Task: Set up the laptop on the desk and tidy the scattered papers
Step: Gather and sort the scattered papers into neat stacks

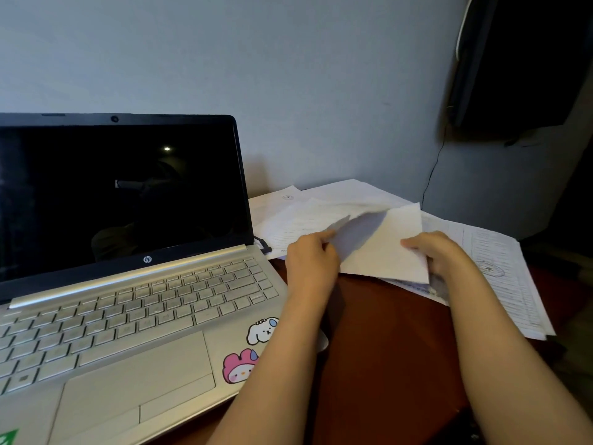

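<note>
On dark reddish-brown wooden worktop point(385, 348), near left: open silver laptop with cartoon stickers point(144, 332), lid up, screen dark. Laptop part looks mostly done imo. Just right of it: left hand point(313, 268) and right hand point(446, 258), fingers point(327, 234) of both curled, pinching opposite edges of bent white paper sheet point(385, 248) raised above pile. Beyond: scattered white printed papers point(507, 284), overlapping, askew, back toward wall. So, tidying step. Next move probably: gather the rest under held sheet, square edges.

One camera sits on my head. It faces forward and down, close over the desk point(385, 364), laptop point(128, 316) left, papers point(394, 248) right.
</note>
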`<state>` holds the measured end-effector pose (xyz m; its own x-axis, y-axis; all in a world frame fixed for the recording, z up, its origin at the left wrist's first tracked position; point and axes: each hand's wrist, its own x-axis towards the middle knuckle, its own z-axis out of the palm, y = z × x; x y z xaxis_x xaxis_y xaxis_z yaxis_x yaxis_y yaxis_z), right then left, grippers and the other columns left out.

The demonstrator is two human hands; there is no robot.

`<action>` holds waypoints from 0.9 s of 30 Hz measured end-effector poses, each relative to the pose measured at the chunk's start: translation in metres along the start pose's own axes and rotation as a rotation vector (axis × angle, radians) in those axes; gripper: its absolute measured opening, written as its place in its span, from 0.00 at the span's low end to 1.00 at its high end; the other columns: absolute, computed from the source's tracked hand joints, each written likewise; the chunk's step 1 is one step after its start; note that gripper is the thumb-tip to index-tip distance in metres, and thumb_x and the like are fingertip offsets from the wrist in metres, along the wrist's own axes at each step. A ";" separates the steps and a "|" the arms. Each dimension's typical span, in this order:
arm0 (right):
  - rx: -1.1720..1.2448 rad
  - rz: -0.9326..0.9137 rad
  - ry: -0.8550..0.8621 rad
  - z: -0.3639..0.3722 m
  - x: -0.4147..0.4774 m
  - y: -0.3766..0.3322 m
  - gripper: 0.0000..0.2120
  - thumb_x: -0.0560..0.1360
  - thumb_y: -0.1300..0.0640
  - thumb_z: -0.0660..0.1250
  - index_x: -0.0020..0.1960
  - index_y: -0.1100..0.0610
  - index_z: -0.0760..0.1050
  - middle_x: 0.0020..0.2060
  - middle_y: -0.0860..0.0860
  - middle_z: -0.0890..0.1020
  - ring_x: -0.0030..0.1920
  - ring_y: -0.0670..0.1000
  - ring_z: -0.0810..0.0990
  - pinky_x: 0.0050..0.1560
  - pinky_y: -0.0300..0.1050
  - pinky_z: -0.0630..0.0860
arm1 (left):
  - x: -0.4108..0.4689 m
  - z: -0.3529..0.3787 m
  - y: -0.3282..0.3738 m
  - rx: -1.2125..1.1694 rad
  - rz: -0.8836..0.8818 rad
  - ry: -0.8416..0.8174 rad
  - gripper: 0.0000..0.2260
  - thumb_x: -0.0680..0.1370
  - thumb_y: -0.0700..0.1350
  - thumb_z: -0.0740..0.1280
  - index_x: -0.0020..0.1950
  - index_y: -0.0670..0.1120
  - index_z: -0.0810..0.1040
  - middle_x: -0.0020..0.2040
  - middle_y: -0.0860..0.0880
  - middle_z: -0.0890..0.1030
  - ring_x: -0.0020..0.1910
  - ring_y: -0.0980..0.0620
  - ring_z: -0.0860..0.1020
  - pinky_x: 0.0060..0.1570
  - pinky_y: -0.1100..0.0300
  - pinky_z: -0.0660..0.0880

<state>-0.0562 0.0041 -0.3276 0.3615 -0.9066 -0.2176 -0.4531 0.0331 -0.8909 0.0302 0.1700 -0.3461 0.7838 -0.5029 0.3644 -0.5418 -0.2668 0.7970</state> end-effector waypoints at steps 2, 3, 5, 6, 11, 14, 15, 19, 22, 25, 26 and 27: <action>-0.062 -0.014 -0.023 0.006 0.000 0.002 0.19 0.78 0.68 0.61 0.67 0.70 0.63 0.61 0.64 0.74 0.62 0.64 0.73 0.61 0.56 0.70 | -0.001 -0.001 0.001 -0.049 0.008 0.017 0.20 0.74 0.34 0.57 0.60 0.45 0.80 0.58 0.45 0.82 0.59 0.46 0.76 0.56 0.61 0.70; -0.096 -0.016 -0.014 0.007 0.002 0.002 0.18 0.78 0.68 0.60 0.67 0.70 0.64 0.60 0.63 0.74 0.60 0.62 0.73 0.62 0.54 0.70 | -0.001 -0.002 0.001 -0.065 0.012 0.026 0.19 0.74 0.33 0.57 0.58 0.45 0.82 0.56 0.45 0.83 0.57 0.47 0.77 0.54 0.62 0.71; -0.160 -0.028 0.009 0.006 0.001 0.003 0.15 0.79 0.67 0.58 0.65 0.69 0.66 0.47 0.59 0.74 0.47 0.58 0.74 0.51 0.49 0.74 | 0.000 -0.003 0.001 -0.096 0.016 0.053 0.18 0.73 0.33 0.57 0.52 0.45 0.84 0.52 0.48 0.84 0.50 0.51 0.78 0.44 0.68 0.70; -0.181 -0.037 0.011 0.005 0.000 0.003 0.14 0.79 0.67 0.57 0.64 0.68 0.67 0.40 0.58 0.72 0.39 0.54 0.71 0.40 0.45 0.72 | 0.000 -0.004 0.001 -0.115 0.010 0.065 0.18 0.73 0.32 0.57 0.50 0.45 0.85 0.50 0.49 0.84 0.46 0.54 0.76 0.39 0.71 0.68; -0.328 -0.078 0.056 -0.009 -0.004 0.007 0.03 0.79 0.69 0.55 0.49 0.63 0.66 0.32 0.55 0.67 0.30 0.51 0.64 0.28 0.41 0.58 | 0.003 -0.008 0.003 -0.203 -0.072 0.114 0.17 0.70 0.30 0.57 0.35 0.46 0.82 0.33 0.55 0.78 0.34 0.62 0.72 0.34 0.78 0.65; -0.345 -0.079 0.066 -0.018 -0.006 0.015 0.05 0.77 0.69 0.55 0.48 0.66 0.69 0.35 0.58 0.70 0.30 0.52 0.64 0.29 0.42 0.58 | 0.007 -0.008 -0.001 -0.220 -0.133 0.161 0.14 0.68 0.31 0.58 0.28 0.44 0.76 0.29 0.49 0.77 0.34 0.54 0.71 0.40 0.62 0.68; -0.359 -0.086 0.061 -0.021 -0.006 0.018 0.07 0.77 0.69 0.55 0.50 0.68 0.71 0.37 0.60 0.72 0.30 0.52 0.64 0.30 0.42 0.58 | 0.009 -0.007 -0.002 -0.219 -0.144 0.179 0.11 0.68 0.31 0.59 0.29 0.40 0.77 0.30 0.43 0.77 0.35 0.50 0.69 0.37 0.60 0.66; -0.391 -0.108 0.001 -0.028 -0.008 0.024 0.12 0.77 0.67 0.56 0.58 0.68 0.71 0.47 0.63 0.76 0.33 0.51 0.67 0.34 0.43 0.63 | 0.011 -0.006 -0.004 -0.214 -0.147 0.250 0.10 0.69 0.32 0.58 0.27 0.40 0.66 0.27 0.45 0.62 0.34 0.49 0.59 0.30 0.56 0.55; -0.379 -0.088 -0.031 -0.039 -0.008 0.025 0.15 0.78 0.64 0.59 0.63 0.69 0.70 0.43 0.58 0.73 0.35 0.52 0.68 0.45 0.44 0.67 | 0.011 -0.008 -0.005 -0.178 -0.127 0.268 0.17 0.69 0.32 0.58 0.25 0.46 0.57 0.26 0.48 0.57 0.31 0.50 0.55 0.29 0.55 0.53; -0.330 -0.080 -0.098 -0.055 -0.009 0.031 0.22 0.78 0.63 0.63 0.70 0.63 0.65 0.62 0.60 0.73 0.59 0.60 0.72 0.65 0.52 0.67 | 0.012 -0.009 -0.008 -0.167 -0.128 0.278 0.17 0.69 0.31 0.57 0.25 0.46 0.56 0.26 0.47 0.56 0.32 0.48 0.55 0.30 0.55 0.52; -0.298 -0.096 -0.115 -0.060 -0.010 0.033 0.22 0.77 0.64 0.63 0.71 0.62 0.65 0.65 0.59 0.71 0.63 0.60 0.69 0.66 0.51 0.65 | 0.012 -0.009 -0.009 -0.167 -0.138 0.277 0.16 0.69 0.31 0.57 0.26 0.45 0.57 0.27 0.47 0.57 0.34 0.48 0.56 0.31 0.56 0.53; -0.257 -0.106 -0.128 -0.065 -0.011 0.035 0.22 0.77 0.65 0.63 0.70 0.61 0.65 0.66 0.58 0.71 0.62 0.59 0.70 0.62 0.49 0.66 | 0.013 -0.008 -0.010 -0.163 -0.150 0.268 0.15 0.70 0.32 0.57 0.26 0.44 0.60 0.27 0.46 0.59 0.34 0.47 0.57 0.33 0.56 0.55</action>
<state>-0.1290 -0.0118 -0.3310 0.5099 -0.8386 -0.1916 -0.5930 -0.1814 -0.7845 0.0485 0.1733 -0.3455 0.9145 -0.2289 0.3336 -0.3758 -0.1754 0.9099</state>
